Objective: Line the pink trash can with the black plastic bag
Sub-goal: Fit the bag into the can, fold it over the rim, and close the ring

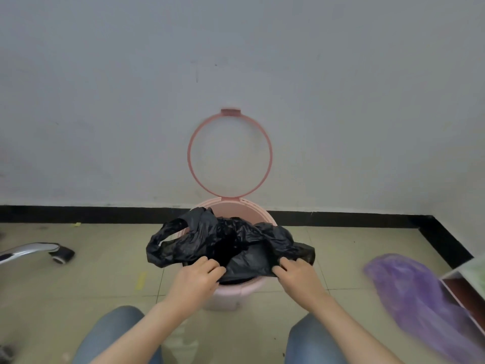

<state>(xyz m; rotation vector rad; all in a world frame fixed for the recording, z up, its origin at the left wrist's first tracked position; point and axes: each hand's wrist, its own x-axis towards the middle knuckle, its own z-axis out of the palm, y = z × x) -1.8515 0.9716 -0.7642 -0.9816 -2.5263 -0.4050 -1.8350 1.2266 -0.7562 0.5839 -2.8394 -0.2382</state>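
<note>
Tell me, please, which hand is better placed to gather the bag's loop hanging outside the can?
Left hand, probably: the bag's loop hangs over the can's left rim, beside it; the right hand grips the opposite side.

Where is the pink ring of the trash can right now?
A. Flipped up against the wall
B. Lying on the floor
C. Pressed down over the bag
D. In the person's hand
A: the pink ring stands upright behind the pink trash can, hinged at its back rim, while both hands grip the black bag.
</note>
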